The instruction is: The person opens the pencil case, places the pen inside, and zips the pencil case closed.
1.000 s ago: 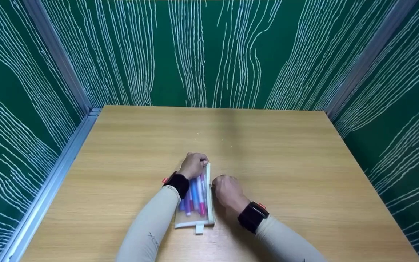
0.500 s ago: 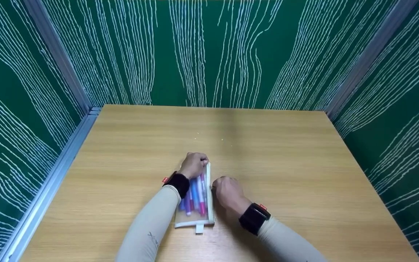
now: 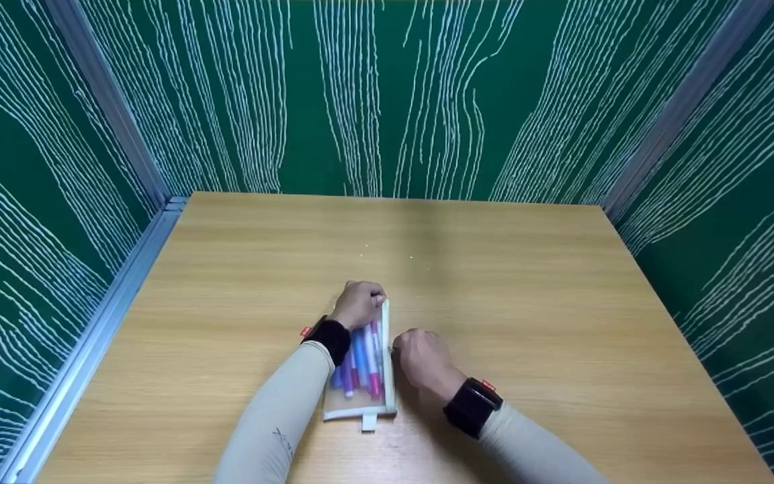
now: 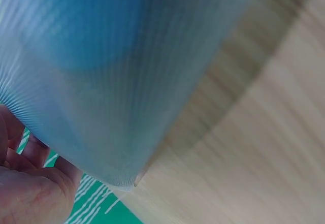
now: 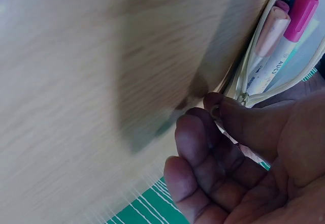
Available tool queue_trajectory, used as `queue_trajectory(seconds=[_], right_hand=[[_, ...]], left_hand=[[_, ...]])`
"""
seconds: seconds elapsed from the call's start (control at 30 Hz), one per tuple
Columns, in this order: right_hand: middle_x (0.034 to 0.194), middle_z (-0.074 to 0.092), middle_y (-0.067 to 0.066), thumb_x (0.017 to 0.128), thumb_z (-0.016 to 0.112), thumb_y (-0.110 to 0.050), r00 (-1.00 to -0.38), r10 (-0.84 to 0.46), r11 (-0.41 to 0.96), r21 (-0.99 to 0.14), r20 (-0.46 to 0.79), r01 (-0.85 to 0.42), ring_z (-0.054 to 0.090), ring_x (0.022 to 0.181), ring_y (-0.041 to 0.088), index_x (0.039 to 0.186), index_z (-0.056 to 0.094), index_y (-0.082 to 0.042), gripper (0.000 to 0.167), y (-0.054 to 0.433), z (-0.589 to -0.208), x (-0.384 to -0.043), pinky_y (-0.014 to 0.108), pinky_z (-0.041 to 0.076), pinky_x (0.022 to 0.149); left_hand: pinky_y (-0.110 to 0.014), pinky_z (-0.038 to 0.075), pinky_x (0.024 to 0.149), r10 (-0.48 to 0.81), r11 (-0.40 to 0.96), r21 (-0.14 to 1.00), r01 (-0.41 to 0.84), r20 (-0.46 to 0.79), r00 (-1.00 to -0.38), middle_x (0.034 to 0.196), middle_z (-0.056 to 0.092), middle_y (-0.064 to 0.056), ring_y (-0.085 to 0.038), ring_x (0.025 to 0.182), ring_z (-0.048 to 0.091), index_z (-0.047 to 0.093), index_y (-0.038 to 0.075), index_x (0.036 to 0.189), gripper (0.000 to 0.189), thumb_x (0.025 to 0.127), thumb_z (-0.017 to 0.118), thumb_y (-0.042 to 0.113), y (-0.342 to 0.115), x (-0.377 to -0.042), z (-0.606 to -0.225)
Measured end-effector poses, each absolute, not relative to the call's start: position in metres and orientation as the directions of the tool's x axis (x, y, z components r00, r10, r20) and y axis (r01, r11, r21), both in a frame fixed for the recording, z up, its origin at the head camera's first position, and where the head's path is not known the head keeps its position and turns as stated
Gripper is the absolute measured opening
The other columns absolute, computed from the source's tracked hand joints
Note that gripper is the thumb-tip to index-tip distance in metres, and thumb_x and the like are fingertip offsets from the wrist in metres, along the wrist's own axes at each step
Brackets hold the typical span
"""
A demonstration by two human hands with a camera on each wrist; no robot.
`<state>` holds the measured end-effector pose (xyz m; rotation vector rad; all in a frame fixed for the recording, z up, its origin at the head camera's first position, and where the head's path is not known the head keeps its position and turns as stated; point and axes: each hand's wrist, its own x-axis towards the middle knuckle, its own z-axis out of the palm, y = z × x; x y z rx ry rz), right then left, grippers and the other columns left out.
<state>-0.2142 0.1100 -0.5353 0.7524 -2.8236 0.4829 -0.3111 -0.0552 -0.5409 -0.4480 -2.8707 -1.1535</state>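
Note:
A see-through mesh pencil pouch [image 3: 345, 405] with pale edging lies lengthwise on the table, several coloured markers [image 3: 360, 363] inside it. At its far end my left hand [image 3: 358, 304] grips the top corner by the zipped edge; the left wrist view shows the mesh [image 4: 101, 107] close up and some curled fingers. On the pouch's right side my right hand [image 3: 422, 356] pinches the zipper pull between thumb and forefinger. The zipper slider [image 5: 244, 99] sits right beside the thumb. Behind it the zipper is parted, and a pink-capped marker [image 5: 302, 13] shows in the gap.
The wooden table [image 3: 528, 282] spreads out around the pouch. A fabric tab [image 3: 369, 423] sticks out from the pouch's near end. Small white specks [image 3: 411, 257] dot the surface farther back. Green walls [image 3: 414, 101] with white lines enclose the table's back and sides.
My right hand has crept slightly toward me along the pouch's zipped edge, still pinching the pull. The left hand and the pouch stay in place.

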Motion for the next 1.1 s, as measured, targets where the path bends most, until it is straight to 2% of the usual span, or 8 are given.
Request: queue_trajectory(seconds=[0.2,0.4,0.57,0.8,0.93,1.1], right_hand=[[0.061,0.062,0.005,0.073,0.045,0.013,-0.858,-0.453,0.824,-0.255,0.241,-0.506,0.060,0.052,0.020,0.061,0.057,-0.011,0.030,0.111,-0.535,-0.213,0.033,0.052,0.052],[0.065,0.066,0.007,0.070,0.046,0.015,-0.865,-0.452,0.837,-0.233,0.217,-0.496,0.064,0.056,0.023,0.066,0.064,-0.009,0.030,0.111,-0.535,-0.212,0.034,0.055,0.054],[0.066,0.067,0.008,0.072,0.045,0.014,-0.860,-0.456,0.831,-0.235,0.231,-0.504,0.065,0.057,0.024,0.069,0.066,-0.007,0.030,0.112,-0.535,-0.211,0.035,0.056,0.056],[0.065,0.066,0.007,0.079,0.042,0.011,-0.840,-0.465,0.805,-0.263,0.279,-0.532,0.065,0.056,0.025,0.065,0.064,-0.009,0.033,0.113,-0.536,-0.209,0.037,0.054,0.052],[0.063,0.063,0.007,0.076,0.042,0.012,-0.833,-0.479,0.801,-0.251,0.276,-0.544,0.062,0.054,0.023,0.065,0.061,-0.010,0.031,0.113,-0.536,-0.207,0.036,0.053,0.050],[0.063,0.065,0.006,0.072,0.045,0.014,-0.835,-0.487,0.806,-0.236,0.258,-0.543,0.063,0.055,0.023,0.067,0.064,-0.010,0.031,0.113,-0.534,-0.202,0.035,0.054,0.052]], left_hand=[[-0.046,0.050,0.091,0.243,0.697,0.675,0.242,0.095,-0.965,0.094,0.075,-0.007,-0.033,0.100,0.061,0.078,0.008,0.093,0.011,0.096,0.068,0.010,-0.054,-0.311,-0.540],[-0.047,0.050,0.091,0.233,0.713,0.663,0.227,0.081,-0.969,0.094,0.075,-0.007,-0.033,0.102,0.061,0.078,0.009,0.092,0.012,0.096,0.068,0.011,-0.053,-0.311,-0.539],[-0.046,0.049,0.091,0.228,0.714,0.665,0.222,0.079,-0.970,0.093,0.074,-0.006,-0.031,0.100,0.060,0.078,0.009,0.091,0.012,0.096,0.068,0.011,-0.052,-0.310,-0.539],[-0.045,0.051,0.088,0.261,0.709,0.644,0.288,0.140,-0.955,0.088,0.075,-0.007,-0.033,0.098,0.062,0.077,0.006,0.089,0.010,0.094,0.069,0.009,-0.052,-0.309,-0.542],[-0.045,0.050,0.090,0.245,0.707,0.654,0.268,0.128,-0.961,0.089,0.075,-0.007,-0.033,0.098,0.061,0.078,0.006,0.090,0.010,0.094,0.069,0.010,-0.053,-0.309,-0.541],[-0.045,0.048,0.093,0.234,0.711,0.661,0.240,0.099,-0.967,0.092,0.075,-0.006,-0.033,0.102,0.061,0.078,0.007,0.091,0.011,0.095,0.069,0.011,-0.053,-0.309,-0.539]])
